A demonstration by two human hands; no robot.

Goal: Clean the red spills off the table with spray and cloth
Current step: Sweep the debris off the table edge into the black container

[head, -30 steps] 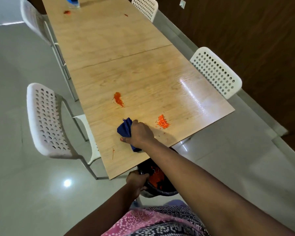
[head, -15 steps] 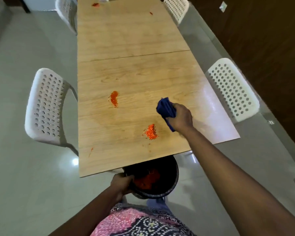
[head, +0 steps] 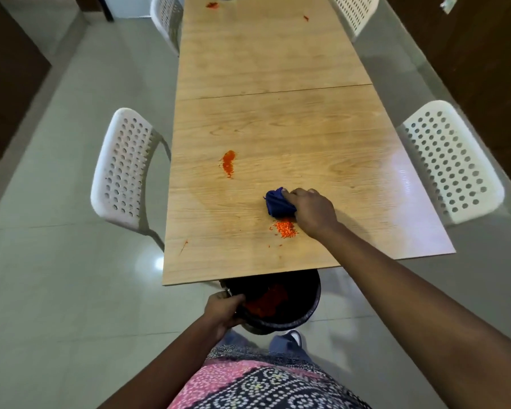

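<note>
1. My right hand [head: 310, 212] grips the bunched blue cloth [head: 278, 203], pressing it on the wooden table [head: 266, 128] just beyond a pile of red crumbs [head: 285, 228].
2. A red smear [head: 228, 163] lies farther out to the left, apart from the cloth.
3. My left hand [head: 223, 314] clutches the rim of a black bin [head: 303, 308] below the table's near edge, red bits inside.

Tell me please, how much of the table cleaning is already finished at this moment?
Done: red debris already lies in the black bin, held at the table edge by the left hand. In hand: the right hand presses the blue cloth just behind the crumb pile. Left: the smear, a near-edge streak and two far spots.
</note>
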